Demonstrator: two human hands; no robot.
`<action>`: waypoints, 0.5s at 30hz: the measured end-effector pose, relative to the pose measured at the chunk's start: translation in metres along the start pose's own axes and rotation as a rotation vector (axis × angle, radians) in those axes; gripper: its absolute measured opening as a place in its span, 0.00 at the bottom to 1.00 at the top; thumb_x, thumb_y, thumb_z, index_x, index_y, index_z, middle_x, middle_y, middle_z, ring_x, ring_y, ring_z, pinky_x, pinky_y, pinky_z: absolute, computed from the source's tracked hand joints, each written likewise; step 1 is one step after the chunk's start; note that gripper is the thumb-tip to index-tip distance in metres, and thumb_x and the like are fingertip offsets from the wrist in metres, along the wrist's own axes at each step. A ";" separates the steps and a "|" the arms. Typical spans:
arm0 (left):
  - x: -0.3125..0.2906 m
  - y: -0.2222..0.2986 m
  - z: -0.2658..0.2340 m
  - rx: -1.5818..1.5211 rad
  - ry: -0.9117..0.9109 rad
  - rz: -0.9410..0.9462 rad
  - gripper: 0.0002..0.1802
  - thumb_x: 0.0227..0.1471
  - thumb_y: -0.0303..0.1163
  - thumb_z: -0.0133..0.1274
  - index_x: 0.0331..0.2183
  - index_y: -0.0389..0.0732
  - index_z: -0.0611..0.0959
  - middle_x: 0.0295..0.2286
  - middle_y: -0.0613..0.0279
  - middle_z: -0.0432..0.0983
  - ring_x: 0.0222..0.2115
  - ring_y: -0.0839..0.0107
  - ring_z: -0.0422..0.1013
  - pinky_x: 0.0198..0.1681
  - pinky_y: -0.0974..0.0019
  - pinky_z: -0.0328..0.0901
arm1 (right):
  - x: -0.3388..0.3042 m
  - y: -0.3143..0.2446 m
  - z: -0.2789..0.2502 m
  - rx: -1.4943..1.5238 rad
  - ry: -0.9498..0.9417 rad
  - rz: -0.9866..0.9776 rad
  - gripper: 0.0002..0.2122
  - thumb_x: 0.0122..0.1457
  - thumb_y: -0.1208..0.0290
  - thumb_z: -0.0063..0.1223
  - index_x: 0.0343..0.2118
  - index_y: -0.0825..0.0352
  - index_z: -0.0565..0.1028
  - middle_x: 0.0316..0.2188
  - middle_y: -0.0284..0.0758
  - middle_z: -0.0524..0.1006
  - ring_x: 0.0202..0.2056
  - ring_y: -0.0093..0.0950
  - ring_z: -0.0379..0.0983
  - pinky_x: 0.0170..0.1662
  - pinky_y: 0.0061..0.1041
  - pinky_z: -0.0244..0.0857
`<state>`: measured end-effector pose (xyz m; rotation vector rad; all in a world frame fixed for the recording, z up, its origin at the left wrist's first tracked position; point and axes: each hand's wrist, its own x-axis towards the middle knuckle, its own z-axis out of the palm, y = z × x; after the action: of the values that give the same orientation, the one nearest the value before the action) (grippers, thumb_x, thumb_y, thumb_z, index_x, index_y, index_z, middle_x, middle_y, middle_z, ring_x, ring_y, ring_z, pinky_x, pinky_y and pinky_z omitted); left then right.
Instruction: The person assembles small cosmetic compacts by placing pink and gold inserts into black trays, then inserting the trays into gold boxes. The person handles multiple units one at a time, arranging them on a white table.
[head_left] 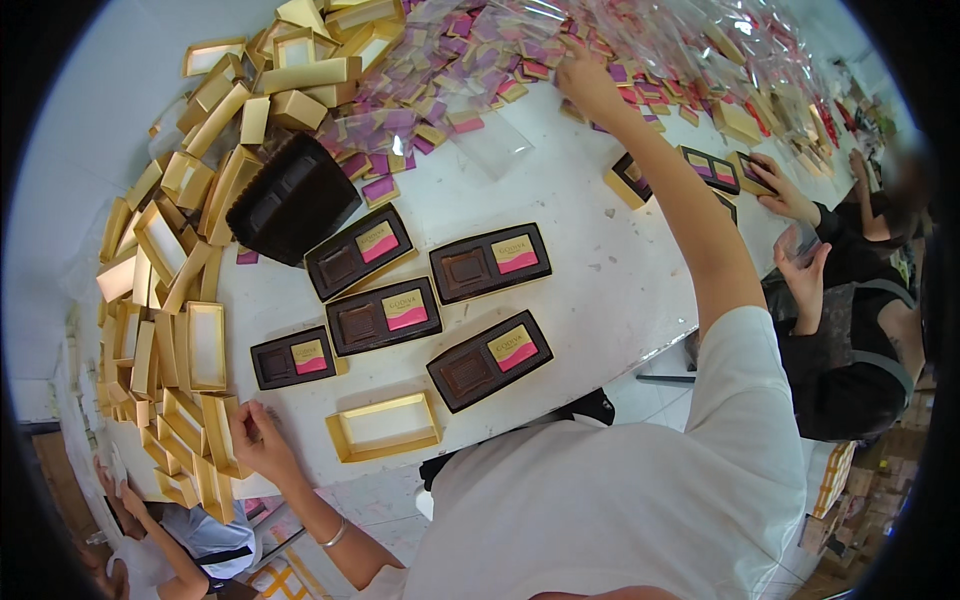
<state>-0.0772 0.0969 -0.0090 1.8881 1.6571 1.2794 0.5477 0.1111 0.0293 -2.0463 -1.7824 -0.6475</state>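
Note:
My left hand [262, 445] is beside a shallow gold box [222, 435] at the pile's near end. Its fingers are curled; whether they grip anything is hidden. My right arm stretches to the far side, where my right hand [588, 80] is in a heap of small pink, purple and gold squares [470, 60]. Its fingers are bent among them; what they hold is too small to tell. Between my arms lie several gold boxes with dark trays, including one box [384, 315]. Each has a gold-and-pink square in its right compartment. One gold box [385, 425] without a tray lies nearest me.
Gold boxes [190, 180] are piled along the left edge. A stack of dark plastic trays [290, 200] leans beside them. Clear plastic film [495, 145] lies over part of the heap. Another person's hands [785, 190] handle filled boxes [710, 170] at the right; someone else sits lower left.

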 end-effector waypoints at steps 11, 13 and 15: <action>0.002 -0.002 0.001 0.069 -0.037 0.055 0.08 0.52 0.29 0.53 0.30 0.32 0.78 0.24 0.61 0.74 0.24 0.75 0.67 0.29 0.73 0.64 | -0.100 -0.159 -0.129 1.503 -0.475 0.648 0.05 0.61 0.74 0.41 0.33 0.65 0.71 0.21 0.25 0.68 0.21 0.14 0.60 0.24 0.13 0.56; 0.002 0.001 0.001 0.081 -0.034 0.077 0.08 0.52 0.29 0.53 0.29 0.32 0.78 0.23 0.62 0.73 0.23 0.76 0.67 0.28 0.74 0.63 | -0.102 -0.182 -0.135 1.613 -0.501 0.758 0.04 0.61 0.74 0.43 0.32 0.65 0.71 0.23 0.24 0.69 0.23 0.14 0.63 0.26 0.13 0.58; 0.000 0.000 -0.001 0.005 -0.042 -0.004 0.08 0.52 0.29 0.54 0.29 0.32 0.78 0.23 0.63 0.73 0.23 0.77 0.67 0.28 0.74 0.63 | -0.102 -0.186 -0.131 1.570 -0.570 0.636 0.03 0.59 0.76 0.46 0.32 0.66 0.72 0.23 0.26 0.70 0.24 0.16 0.65 0.27 0.14 0.59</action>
<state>-0.0786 0.0970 -0.0084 1.9011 1.6437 1.2268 0.3385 -0.0168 0.0756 -1.3568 -0.9480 1.2404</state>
